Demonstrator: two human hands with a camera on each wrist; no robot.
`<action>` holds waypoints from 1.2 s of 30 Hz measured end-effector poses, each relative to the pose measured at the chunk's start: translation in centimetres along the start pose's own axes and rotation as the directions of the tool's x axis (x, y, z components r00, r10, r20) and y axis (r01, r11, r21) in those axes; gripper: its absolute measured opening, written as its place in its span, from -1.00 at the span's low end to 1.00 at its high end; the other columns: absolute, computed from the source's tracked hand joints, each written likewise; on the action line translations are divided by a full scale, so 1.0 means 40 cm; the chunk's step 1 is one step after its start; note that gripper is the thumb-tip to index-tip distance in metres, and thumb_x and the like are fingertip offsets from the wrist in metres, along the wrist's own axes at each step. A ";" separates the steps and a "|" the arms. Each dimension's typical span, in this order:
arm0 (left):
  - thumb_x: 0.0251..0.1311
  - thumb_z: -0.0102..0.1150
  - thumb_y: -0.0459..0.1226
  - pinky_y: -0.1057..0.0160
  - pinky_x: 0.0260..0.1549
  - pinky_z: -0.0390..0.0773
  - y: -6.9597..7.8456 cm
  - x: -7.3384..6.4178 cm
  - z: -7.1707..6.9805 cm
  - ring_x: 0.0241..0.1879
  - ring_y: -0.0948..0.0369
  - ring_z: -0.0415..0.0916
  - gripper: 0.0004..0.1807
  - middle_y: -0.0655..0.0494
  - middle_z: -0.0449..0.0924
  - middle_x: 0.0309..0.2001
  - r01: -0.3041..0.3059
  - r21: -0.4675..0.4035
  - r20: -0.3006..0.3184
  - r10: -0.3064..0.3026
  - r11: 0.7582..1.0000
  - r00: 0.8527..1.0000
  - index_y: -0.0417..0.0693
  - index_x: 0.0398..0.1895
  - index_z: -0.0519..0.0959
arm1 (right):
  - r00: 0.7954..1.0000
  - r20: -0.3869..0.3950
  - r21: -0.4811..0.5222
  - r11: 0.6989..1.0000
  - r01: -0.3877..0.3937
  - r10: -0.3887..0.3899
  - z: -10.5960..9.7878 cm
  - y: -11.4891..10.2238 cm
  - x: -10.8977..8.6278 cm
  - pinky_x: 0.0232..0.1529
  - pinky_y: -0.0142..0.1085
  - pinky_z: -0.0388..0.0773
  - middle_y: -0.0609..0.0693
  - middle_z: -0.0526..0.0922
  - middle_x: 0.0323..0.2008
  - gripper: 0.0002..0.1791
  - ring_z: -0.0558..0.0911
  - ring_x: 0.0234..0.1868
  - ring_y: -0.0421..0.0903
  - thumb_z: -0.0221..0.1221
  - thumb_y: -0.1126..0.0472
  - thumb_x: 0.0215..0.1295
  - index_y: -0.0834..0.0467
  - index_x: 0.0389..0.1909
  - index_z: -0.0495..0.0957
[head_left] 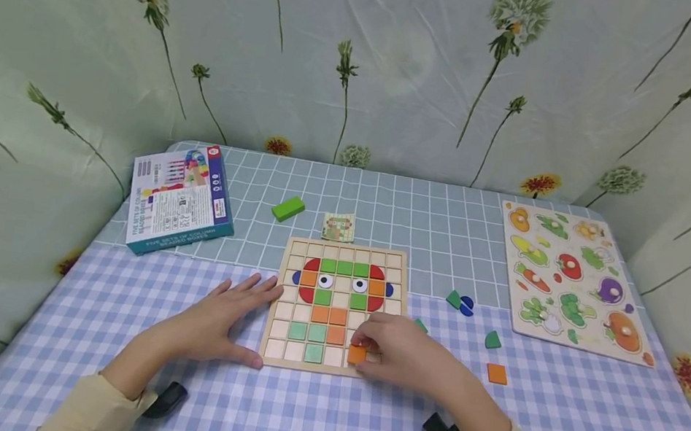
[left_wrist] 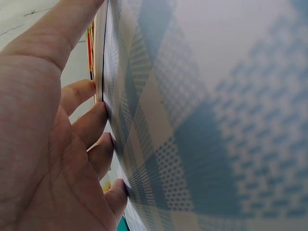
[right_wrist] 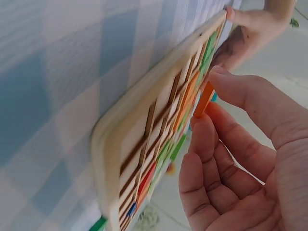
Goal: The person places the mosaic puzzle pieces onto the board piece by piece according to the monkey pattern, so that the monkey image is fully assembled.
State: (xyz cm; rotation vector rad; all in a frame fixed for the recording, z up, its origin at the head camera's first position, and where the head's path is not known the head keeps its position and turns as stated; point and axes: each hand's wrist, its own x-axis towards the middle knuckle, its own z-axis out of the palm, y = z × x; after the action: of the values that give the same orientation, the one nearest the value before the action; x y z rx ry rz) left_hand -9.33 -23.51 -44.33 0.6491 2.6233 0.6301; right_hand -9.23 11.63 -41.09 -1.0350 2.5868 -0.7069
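My right hand (head_left: 396, 349) pinches an orange square tile (head_left: 356, 354) between thumb and fingertips, over the lower right part of the wooden grid board (head_left: 299, 246). In the right wrist view this tile (right_wrist: 204, 100) is tilted on edge, close over the board. Spread out flat, my left hand (head_left: 216, 321) rests on the checked cloth, with fingertips and thumb at the board's left edge. On the board, green, red, orange and blue pieces and two eye discs (head_left: 326, 281) form a face-like pattern. Below them lie orange tiles (head_left: 338, 316) and pale green tiles (head_left: 297, 330).
Right of the board lie a loose orange tile (head_left: 497, 374), a green quarter piece (head_left: 493, 340) and blue half-round pieces (head_left: 467, 306). Behind it are a pattern card (head_left: 339, 227) and a green block (head_left: 288, 209). A box (head_left: 180, 200) stands left, a vegetable puzzle (head_left: 578, 277) right.
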 end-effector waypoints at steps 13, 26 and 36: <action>-0.03 0.53 0.38 -0.54 0.60 -0.17 -0.001 0.000 -0.002 0.77 -0.14 -0.17 0.30 0.11 0.00 0.77 -0.008 -0.008 -0.001 0.008 1.000 1.000 0.21 0.75 0.14 | 0.997 0.045 -0.054 0.996 0.072 -0.070 0.041 -0.021 0.054 -0.18 -0.45 0.58 -0.13 0.72 -0.23 -0.84 0.46 -0.30 -0.32 0.49 0.20 0.27 0.11 -0.16 0.78; -0.03 0.52 0.40 -0.53 0.60 -0.16 -0.002 0.001 -0.001 0.77 -0.14 -0.17 0.30 0.12 -0.01 0.77 -0.009 0.000 -0.003 0.009 1.000 1.000 0.21 0.75 0.13 | 0.996 0.051 -0.069 0.994 0.081 -0.078 0.045 -0.026 0.061 -0.10 -0.40 0.66 -0.13 0.71 -0.21 -0.87 0.54 -0.26 -0.32 0.50 0.20 0.28 0.08 -0.19 0.78; -0.03 0.53 0.39 -0.54 0.59 -0.16 -0.003 0.001 0.000 0.77 -0.15 -0.16 0.30 0.10 0.00 0.77 -0.014 0.000 -0.008 0.014 1.000 1.000 0.21 0.75 0.13 | 0.997 0.059 -0.063 0.997 0.054 -0.050 0.047 -0.028 0.067 -0.19 -0.45 0.58 -0.12 0.70 -0.23 -0.85 0.48 -0.30 -0.29 0.52 0.17 0.29 0.09 -0.19 0.79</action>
State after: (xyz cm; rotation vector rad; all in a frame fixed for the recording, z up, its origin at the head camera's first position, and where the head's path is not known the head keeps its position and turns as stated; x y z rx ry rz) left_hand -9.40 -23.58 -44.40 0.6668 2.6282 0.6384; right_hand -9.73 8.40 -42.27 -1.1288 2.5568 -0.6004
